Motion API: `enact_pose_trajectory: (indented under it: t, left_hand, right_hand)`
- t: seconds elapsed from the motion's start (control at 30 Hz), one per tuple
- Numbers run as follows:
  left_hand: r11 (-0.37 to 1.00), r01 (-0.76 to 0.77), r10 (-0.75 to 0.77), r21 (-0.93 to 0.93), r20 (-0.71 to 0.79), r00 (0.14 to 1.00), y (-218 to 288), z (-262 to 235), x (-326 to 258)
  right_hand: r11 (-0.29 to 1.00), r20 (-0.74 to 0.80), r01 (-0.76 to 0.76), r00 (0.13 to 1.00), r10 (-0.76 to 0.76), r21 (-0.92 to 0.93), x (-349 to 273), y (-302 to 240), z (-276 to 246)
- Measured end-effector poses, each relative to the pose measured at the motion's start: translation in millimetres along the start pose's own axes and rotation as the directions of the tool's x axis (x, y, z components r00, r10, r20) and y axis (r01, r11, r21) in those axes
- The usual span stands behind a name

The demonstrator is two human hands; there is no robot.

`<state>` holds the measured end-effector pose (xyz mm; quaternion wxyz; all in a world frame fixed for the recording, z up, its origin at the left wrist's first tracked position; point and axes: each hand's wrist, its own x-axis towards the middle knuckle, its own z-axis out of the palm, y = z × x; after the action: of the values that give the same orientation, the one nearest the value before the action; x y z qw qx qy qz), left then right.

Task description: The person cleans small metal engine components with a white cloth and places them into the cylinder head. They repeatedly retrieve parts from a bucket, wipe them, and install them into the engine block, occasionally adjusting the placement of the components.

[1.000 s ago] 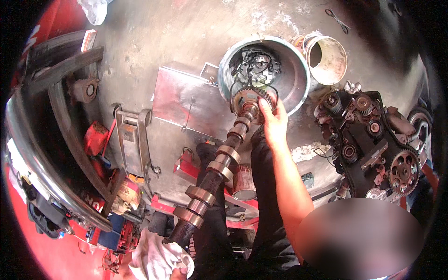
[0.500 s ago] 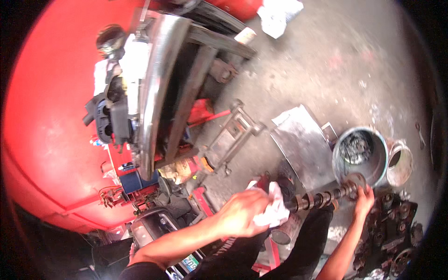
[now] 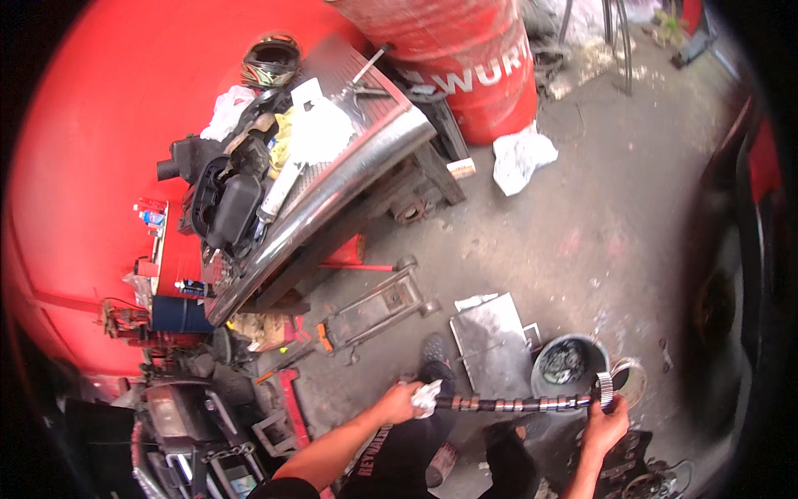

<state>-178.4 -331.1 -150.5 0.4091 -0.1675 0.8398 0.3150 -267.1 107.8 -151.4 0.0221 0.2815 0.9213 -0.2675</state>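
A long metal camshaft [image 3: 517, 405] lies almost level across the space in front of my legs. My left hand [image 3: 397, 404] is closed on a crumpled white rag [image 3: 426, 399], which meets the shaft's left end and hides its tip. At the other end, a toothed gear [image 3: 605, 386] stands upright. My right hand [image 3: 608, 427] grips the shaft just beside this gear. Behind the right part of the shaft stands a grey bucket [image 3: 539, 363] with dark, wet-looking metal parts inside.
A metal-edged workbench [image 3: 357, 187] with car parts and a helmet [image 3: 272, 60] runs along the red wall. A floor jack [image 3: 378, 308] and flat metal sheet [image 3: 492, 345] lie on the floor. Beyond is a red drum [image 3: 482, 91]. Engine parts [image 3: 652, 482] sit lower right.
My view has shifted, bringing the bench top and red drum into sight. The camshaft now appears more level and lower in view, still between both hands with the rag at its left end.
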Motion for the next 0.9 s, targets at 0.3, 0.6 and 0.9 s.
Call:
enact_pose_trajectory:
  t: [0.3, 0.6, 0.9]
  left_hand:
    - [0.942, 0.009, -0.191, -0.335, -0.514, 0.836, -45.8, -161.5, -2.3]
    - [0.901, -0.303, -0.171, -0.310, -0.897, 0.408, -46.9, -439.3, 40.8]
    - [0.979, -0.160, -0.061, -0.126, -0.930, 0.361, -121.3, -600.3, 126.6]
  right_hand:
    - [0.852, 0.000, 0.437, 0.890, -0.457, 0.288, 61.6, -386.6, 24.8]
    - [0.566, 0.038, 0.763, 0.585, -0.810, 0.313, 167.7, -793.9, 195.8]
    - [0.656, 0.090, 0.633, 0.688, -0.720, 0.412, 187.1, -954.9, 349.8]
